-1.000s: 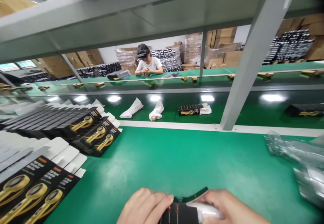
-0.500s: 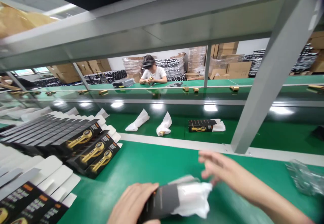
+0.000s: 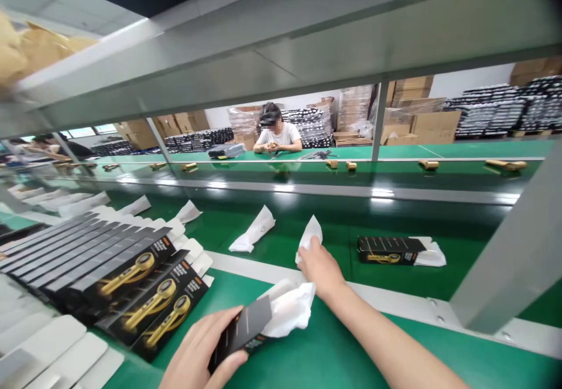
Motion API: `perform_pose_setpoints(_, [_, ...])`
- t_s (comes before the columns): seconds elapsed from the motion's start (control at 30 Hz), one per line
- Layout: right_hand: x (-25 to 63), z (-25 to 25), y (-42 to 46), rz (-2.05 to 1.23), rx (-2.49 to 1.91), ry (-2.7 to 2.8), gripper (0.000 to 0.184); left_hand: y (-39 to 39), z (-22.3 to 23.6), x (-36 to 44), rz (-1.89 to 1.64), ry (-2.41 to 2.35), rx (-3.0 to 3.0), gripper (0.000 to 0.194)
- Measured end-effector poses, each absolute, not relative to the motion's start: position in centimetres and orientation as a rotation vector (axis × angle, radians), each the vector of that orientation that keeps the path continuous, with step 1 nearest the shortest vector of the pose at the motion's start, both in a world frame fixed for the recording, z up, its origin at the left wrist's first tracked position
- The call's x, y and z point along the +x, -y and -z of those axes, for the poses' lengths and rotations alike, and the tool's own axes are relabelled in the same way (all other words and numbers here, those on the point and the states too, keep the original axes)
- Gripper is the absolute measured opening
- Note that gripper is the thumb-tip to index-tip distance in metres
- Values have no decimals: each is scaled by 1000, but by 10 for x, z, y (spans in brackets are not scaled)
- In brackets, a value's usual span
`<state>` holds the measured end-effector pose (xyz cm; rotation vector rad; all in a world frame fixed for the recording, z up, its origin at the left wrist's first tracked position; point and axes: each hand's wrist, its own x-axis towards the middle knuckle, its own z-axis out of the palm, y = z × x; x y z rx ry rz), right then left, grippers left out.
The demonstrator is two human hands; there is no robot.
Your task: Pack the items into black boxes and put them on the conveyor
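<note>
Leftward, stacked black retail boxes [image 3: 118, 272] printed with a gold wand lie at 10 o'clock on the green workbench [image 3: 333, 365]. The left hand [image 3: 197, 348] curls its fingers around a black box [image 3: 241, 330], with a white wrapper [image 3: 290, 313] bunched at its end. The right hand [image 3: 320, 269] reaches toward 12 o'clock, fingertips on a white sleeve [image 3: 309, 236] on the green conveyor belt [image 3: 307, 213]; whether they grip it is unclear. Beyond, a co-worker [image 3: 276, 134] sits among cardboard cartons [image 3: 434, 125].
</note>
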<state>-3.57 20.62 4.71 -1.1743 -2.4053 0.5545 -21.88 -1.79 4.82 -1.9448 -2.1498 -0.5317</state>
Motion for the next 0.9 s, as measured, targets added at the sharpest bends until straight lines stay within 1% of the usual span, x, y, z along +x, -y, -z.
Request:
perform_pose_setpoints(0.13, [20,-55,-222,-755,-1307,2209,19,-23,-64,-208,557,2304,-2031,43])
perform_pose_setpoints(0.23, [76,-69,-215,-918,-1408,2016,14,-67,-77,-198,580,2294,-2135,45])
perform_pose_setpoints(0.27, [94,-74,-207,-951,-1422,1953,13,-83,-80,-194,590,2266,-2169,45])
perform_pose_setpoints(0.37, [142,-81,-175,-998,-1405,1787,19,-132,-83,-183,617,2182,-2278,43])
perform_pose_setpoints(0.47, [175,-79,-141,-1051,-1368,1640,16,-178,-82,-171,647,2145,-2385,40])
perform_pose_setpoints(0.57, [196,-75,-119,-1091,-1359,1495,14,-203,-87,-155,759,2167,-2441,38])
perform_pose_setpoints(0.67, [205,-78,-105,-1074,-1312,1418,12,-190,-96,-121,1007,2253,-2421,45])
perform_pose_setpoints(0.73, [203,-87,-95,-1019,-1240,1430,11,-157,-97,-83,1146,2380,-2452,41])
perform_pose_setpoints(0.77, [200,-92,-91,-981,-1194,1449,12,-136,-96,-61,1202,2512,-2501,46])
perform_pose_setpoints(0.8, [194,-97,-86,-940,-1146,1473,14,-113,-94,-39,1232,2640,-2566,59])
perform_pose_setpoints(0.83, [188,-102,-80,-902,-1101,1499,17,-91,-91,-18,1325,2863,-2608,67])
perform_pose_setpoints(0.87, [181,-106,-75,-871,-1060,1526,21,-71,-89,1,1720,3318,-2430,70])
perform_pose_setpoints(0.9, [174,-108,-69,-852,-1021,1560,23,-55,-87,17,2206,3540,-2160,68])
